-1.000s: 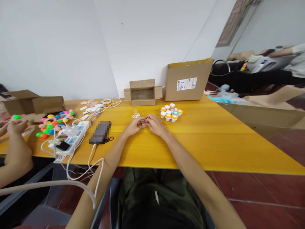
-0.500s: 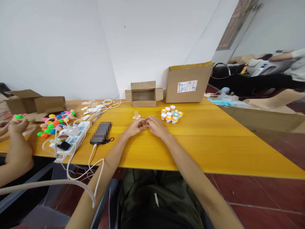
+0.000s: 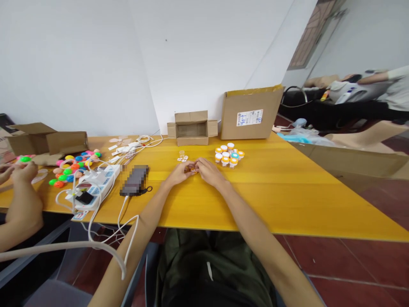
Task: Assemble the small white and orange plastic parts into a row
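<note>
My left hand [image 3: 179, 174] and my right hand [image 3: 207, 171] meet over the middle of the table, fingers closed together around a small orange-and-clear piece [image 3: 192, 170]. Fingers cover most of it, so its kind does not show. Just beyond my left hand lie small white cut-out pieces [image 3: 182, 159] and a small clear cup-shaped piece [image 3: 182, 153]. To the right of my hands stands a cluster of small round-topped plastic pieces [image 3: 225, 160], white with orange rims, one of them blue.
An open cardboard box [image 3: 192, 132] and a taller closed carton [image 3: 251, 115] stand against the wall. On the left are a phone [image 3: 136, 181], a power strip [image 3: 104, 183] with trailing white cables, and colourful balls [image 3: 67, 172]. A co-worker's hand [image 3: 24, 171] holds a green ball.
Both hands stay together around the small piece, with slight finger movement. The whole view has shifted a little; the things on the table keep their places.
</note>
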The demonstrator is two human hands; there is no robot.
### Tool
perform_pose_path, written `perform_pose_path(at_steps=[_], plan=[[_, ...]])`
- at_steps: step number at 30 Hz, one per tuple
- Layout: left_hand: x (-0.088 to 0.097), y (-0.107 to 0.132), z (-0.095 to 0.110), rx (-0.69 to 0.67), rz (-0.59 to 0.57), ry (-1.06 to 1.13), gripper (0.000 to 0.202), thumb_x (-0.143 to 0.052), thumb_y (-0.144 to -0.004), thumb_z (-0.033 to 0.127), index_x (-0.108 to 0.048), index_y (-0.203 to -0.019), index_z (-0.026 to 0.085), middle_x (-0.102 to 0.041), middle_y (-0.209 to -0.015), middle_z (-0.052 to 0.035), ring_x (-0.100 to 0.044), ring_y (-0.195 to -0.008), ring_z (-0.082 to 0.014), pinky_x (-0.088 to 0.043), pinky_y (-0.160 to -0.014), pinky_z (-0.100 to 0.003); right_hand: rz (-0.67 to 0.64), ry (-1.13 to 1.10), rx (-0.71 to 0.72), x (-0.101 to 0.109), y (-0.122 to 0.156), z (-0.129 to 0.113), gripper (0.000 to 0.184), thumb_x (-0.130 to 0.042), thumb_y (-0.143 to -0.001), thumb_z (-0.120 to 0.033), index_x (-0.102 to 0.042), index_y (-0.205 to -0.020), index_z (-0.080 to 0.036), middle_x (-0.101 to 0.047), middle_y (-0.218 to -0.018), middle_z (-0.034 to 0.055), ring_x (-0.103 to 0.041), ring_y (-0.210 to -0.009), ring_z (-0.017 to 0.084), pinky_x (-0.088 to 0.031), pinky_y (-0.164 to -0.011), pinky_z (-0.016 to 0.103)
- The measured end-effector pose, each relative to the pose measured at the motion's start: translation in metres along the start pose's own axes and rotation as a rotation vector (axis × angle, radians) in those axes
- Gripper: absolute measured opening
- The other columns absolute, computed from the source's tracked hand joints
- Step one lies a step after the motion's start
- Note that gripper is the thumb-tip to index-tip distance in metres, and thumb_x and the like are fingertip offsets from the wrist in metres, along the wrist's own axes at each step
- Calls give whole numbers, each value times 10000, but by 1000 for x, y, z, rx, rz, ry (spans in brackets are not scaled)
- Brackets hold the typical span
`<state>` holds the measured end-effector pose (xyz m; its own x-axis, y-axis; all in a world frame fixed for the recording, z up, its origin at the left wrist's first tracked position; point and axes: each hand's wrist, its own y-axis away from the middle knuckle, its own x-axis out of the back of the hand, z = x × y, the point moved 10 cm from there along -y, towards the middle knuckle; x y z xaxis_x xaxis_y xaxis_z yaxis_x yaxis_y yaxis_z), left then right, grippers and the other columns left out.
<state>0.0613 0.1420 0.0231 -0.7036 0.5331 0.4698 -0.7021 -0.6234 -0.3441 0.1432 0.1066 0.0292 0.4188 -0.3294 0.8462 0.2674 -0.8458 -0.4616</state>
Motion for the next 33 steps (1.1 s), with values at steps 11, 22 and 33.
perform_pose_path(at_steps=[11, 22, 33], plan=[[2, 0, -2, 8, 9, -46, 327, -746, -834, 335, -695, -1118, 183, -752, -1019, -56, -687, -873, -177, -557, -798, -296, 47, -53, 4, 5, 2, 4, 199, -529, -923, -84, -662, -971, -224, -650, -1092, 91, -610, -1048, 228, -513, -937, 387], [8, 1, -1, 23, 45, -88, 281, -745, -808, 265, -710, -1077, 191, -760, -1025, -63, -694, -933, -199, -560, -817, -310, 90, -12, -44, 7, 6, 14, 131, -599, -906, -121, -677, -905, -227, -632, -1197, 113, -559, -1153, 266, -491, -1005, 464], [16, 0, 9, -25, 118, -121, 281, -737, -828, 266, -714, -1103, 212, -761, -1079, -58, -696, -985, -209, -559, -857, -334, 135, -430, -213, 13, 0, 26, 86, -598, -886, -169, -646, -855, -233, -709, -875, 27, -671, -865, 193, -543, -829, 340]])
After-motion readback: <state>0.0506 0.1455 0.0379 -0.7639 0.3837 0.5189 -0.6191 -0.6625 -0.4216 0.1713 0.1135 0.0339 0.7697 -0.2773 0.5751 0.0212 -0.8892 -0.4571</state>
